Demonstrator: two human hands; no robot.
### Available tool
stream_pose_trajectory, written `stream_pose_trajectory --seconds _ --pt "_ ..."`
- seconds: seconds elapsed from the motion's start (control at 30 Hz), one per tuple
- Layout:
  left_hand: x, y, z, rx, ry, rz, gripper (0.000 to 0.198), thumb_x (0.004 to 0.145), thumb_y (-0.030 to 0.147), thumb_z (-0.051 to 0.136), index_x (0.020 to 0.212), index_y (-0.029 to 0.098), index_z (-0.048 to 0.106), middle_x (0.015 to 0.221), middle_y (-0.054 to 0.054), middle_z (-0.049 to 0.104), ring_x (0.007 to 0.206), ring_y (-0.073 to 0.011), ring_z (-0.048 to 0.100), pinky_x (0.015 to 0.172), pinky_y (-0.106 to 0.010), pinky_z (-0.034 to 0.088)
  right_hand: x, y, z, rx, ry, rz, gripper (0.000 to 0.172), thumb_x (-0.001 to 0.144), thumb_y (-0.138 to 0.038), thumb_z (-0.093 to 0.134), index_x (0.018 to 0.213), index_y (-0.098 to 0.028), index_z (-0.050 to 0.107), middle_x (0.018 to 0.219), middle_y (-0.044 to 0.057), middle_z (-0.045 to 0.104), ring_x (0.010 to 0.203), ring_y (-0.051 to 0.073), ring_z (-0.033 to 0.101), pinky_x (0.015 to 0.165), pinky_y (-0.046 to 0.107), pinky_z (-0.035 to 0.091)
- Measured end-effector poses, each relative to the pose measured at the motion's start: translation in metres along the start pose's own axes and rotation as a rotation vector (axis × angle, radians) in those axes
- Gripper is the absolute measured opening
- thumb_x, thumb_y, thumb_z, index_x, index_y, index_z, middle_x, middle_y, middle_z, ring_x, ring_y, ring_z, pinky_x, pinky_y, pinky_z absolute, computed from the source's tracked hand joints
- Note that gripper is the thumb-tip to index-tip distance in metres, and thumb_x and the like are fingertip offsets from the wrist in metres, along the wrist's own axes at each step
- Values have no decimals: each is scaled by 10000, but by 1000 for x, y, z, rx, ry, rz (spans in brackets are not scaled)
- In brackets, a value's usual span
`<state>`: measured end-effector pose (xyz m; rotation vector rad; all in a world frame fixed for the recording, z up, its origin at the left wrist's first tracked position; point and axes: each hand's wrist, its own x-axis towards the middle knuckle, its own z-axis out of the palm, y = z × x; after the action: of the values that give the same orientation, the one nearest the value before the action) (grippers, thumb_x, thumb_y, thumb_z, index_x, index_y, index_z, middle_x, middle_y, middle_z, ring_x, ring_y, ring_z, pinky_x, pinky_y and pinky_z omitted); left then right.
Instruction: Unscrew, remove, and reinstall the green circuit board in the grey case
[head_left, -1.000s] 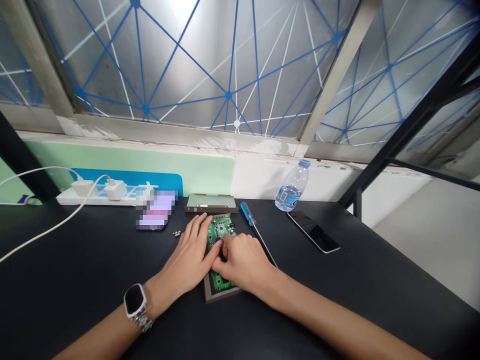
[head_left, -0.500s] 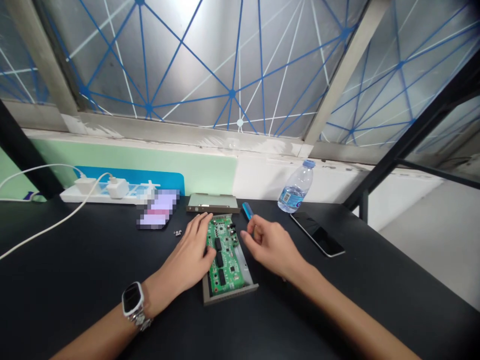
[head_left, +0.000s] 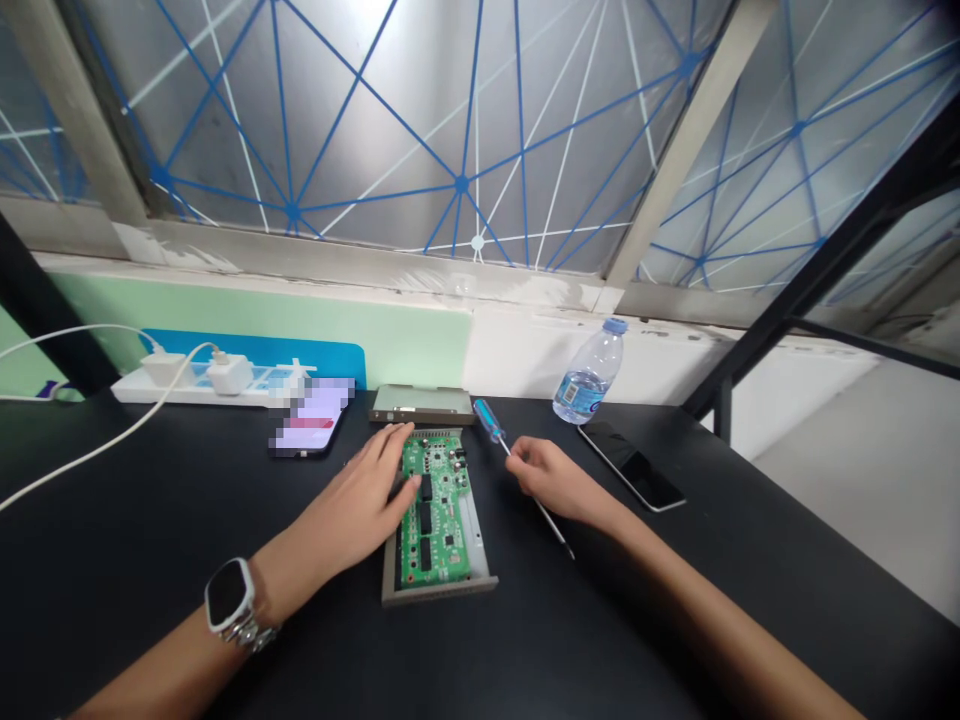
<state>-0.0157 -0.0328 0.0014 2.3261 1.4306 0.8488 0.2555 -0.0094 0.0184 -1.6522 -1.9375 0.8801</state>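
A green circuit board [head_left: 447,515] sits in an open metal casing [head_left: 439,597] on the black table. My left hand [head_left: 361,480] lies along the left side of the board, fingers stretched out, its thumb over the black chips. My right hand [head_left: 546,478] is closed in a pinch around the metal shaft of a screwdriver [head_left: 490,421], right of the casing. The screwdriver's blue, see-through handle points away from me, and its tip shows below the fingers. Behind the board lies a flat metal cover [head_left: 421,404].
A white power strip [head_left: 202,385] with plugged-in chargers and a phone [head_left: 311,420] with a lit, blurred screen are at the back left. A water bottle [head_left: 589,375] leans by the wall, beside a dark-screened phone [head_left: 634,468]. Black frame bars rise at both sides.
The casing and my left hand have shifted slightly left. The screwdriver's shaft and tip now show below my right hand. Small metal pieces left of the board are now hidden behind my left hand.
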Motion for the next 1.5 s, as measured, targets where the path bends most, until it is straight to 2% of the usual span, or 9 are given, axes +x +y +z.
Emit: stream_pose_trajectory --seconds 0.07,0.13,0.23,0.4,0.67,0.83,0.97,1.1,1.5 --pt "6 -8 -10 90 78 25 437 968 381 427 1368 209 464 1321 -139 565 1253 -338 523 1045 -522 418 0 -4 3 280 -11 -17 222 919 -333 439 733 -217 405 501 -72 452 438 93 355 458 224 276" --pt "12 -18 -21 168 112 9 313 978 377 389 1142 202 590 1122 -113 623 1079 -304 598 942 -468 473 -3 -9 7 526 28 -28 233 946 -378 429 777 -229 370 485 -100 423 401 79 302 416 201 238" --pt "17 -35 -35 291 101 -84 235 935 368 441 904 202 605 972 -92 634 944 -285 610 839 -410 470 -8 -14 13 772 3 -59 259 945 -449 493 852 -241 370 492 -117 462 349 64 312 371 167 205" --pt "15 -42 -35 380 -32 -209 240 883 401 498 783 203 588 858 -87 644 827 -282 608 711 -372 432 -11 -14 19 850 -37 -127 312 928 -501 550 896 -237 386 565 -56 629 388 114 565 354 161 340" --pt "13 -41 -30 403 -74 -153 191 882 248 455 751 194 582 816 -95 622 822 -279 588 724 -370 411 -16 -19 32 968 -55 -79 319 917 -477 580 897 -228 382 689 1 716 405 100 598 356 139 332" --pt "16 -35 -27 171 80 -90 228 906 336 488 807 184 626 845 -90 640 856 -277 589 777 -380 424 -19 -23 34 1052 -18 -102 288 915 -435 603 904 -227 405 707 23 727 465 121 620 369 151 371" --pt "18 -12 -14 -422 115 -233 314 893 480 549 854 183 646 804 -45 658 761 -214 615 711 -319 464 -20 -25 32 1099 77 -137 237 901 -367 640 898 -203 469 768 59 745 545 138 652 390 168 426" --pt "16 10 -3 -772 118 -319 325 818 494 661 814 170 669 770 -32 666 771 -196 624 754 -313 502 -20 -26 32 1134 175 -217 206 901 -345 642 899 -202 494 818 80 757 650 181 706 405 192 479" --pt "11 22 10 -1031 155 -479 356 775 485 743 831 136 705 776 -36 668 745 -152 609 766 -283 512 -24 -29 38 1143 253 -298 172 918 -335 629 921 -212 509 838 68 754 732 221 736 411 220 515"
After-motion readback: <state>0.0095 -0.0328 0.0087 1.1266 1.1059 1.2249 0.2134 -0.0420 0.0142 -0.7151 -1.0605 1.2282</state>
